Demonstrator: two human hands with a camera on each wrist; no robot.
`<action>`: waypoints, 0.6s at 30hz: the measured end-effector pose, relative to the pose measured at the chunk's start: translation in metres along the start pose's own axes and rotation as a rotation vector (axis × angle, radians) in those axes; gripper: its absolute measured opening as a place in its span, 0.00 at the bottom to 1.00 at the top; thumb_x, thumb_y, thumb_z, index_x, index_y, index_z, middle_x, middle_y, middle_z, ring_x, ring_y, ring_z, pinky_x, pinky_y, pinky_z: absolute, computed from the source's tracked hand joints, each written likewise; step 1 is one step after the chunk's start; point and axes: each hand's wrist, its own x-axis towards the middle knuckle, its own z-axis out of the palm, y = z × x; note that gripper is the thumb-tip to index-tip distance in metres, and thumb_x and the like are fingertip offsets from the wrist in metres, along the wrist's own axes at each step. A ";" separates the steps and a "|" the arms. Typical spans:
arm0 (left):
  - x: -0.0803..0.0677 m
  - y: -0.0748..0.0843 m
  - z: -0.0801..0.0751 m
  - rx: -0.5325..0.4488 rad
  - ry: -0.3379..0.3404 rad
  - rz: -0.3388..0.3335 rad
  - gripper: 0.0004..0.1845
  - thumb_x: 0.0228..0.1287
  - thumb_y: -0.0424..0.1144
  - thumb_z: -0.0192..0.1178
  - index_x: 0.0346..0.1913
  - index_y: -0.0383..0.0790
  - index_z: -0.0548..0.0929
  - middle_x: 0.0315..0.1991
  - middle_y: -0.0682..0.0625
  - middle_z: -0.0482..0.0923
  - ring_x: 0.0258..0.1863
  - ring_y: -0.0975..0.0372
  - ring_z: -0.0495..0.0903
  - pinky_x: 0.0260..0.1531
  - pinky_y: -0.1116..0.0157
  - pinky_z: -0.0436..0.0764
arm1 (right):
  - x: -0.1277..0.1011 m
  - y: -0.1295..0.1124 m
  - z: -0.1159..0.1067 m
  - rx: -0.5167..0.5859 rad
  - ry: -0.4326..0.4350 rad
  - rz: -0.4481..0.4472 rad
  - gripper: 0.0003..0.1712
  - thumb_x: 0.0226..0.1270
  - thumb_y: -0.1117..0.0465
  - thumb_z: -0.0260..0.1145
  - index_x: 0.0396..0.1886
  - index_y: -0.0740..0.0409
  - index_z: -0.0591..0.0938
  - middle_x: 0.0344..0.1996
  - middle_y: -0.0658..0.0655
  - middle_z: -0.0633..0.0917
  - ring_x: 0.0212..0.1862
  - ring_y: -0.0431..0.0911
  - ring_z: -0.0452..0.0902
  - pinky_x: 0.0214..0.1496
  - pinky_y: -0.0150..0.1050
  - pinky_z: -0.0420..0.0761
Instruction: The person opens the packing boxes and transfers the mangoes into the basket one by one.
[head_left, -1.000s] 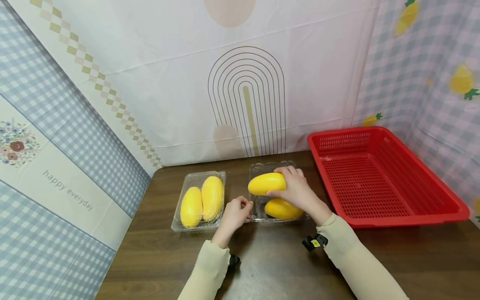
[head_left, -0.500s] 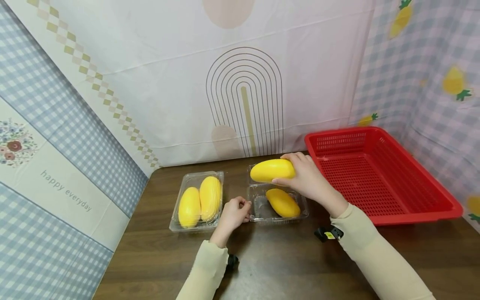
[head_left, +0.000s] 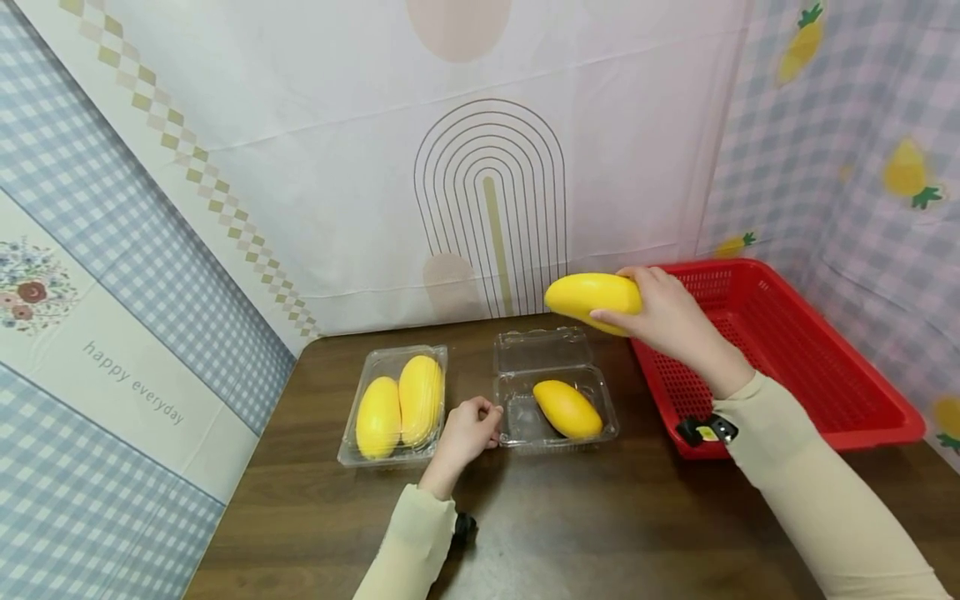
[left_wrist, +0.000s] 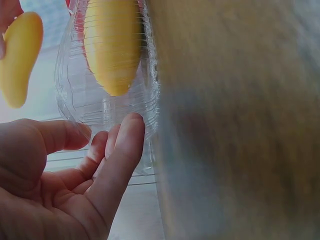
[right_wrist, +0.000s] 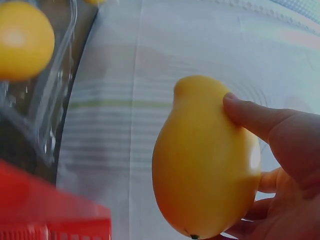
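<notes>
My right hand (head_left: 675, 321) grips a yellow mango (head_left: 592, 298) in the air, between the open clear plastic container and the red basket. In the right wrist view the thumb lies along one side of the mango (right_wrist: 205, 160) and the fingers curl behind it. My left hand (head_left: 468, 429) pinches the left edge of the clear plastic container (head_left: 519, 417), its thumb at the rim in the left wrist view. One mango (head_left: 567, 408) lies in that container, on the right side. The container's lid (head_left: 543, 350) is folded back toward the wall.
A second clear container (head_left: 386, 360) with two mangoes (head_left: 378, 417) stands to the left, its lid over them. The red basket (head_left: 885, 437) stands at the right, partly behind my right forearm. A cloth-covered wall (head_left: 360, 208) closes off the back.
My right hand has lifted the mango up from over the open container and carried it right, toward the basket. The left hand stays at the container's edge.
</notes>
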 end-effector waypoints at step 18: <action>-0.001 0.001 0.001 -0.036 -0.005 -0.006 0.11 0.74 0.36 0.58 0.35 0.32 0.80 0.22 0.46 0.81 0.19 0.61 0.82 0.25 0.62 0.86 | 0.027 0.077 -0.038 -0.071 0.053 0.173 0.58 0.67 0.25 0.51 0.67 0.77 0.64 0.48 0.77 0.76 0.41 0.65 0.75 0.39 0.58 0.75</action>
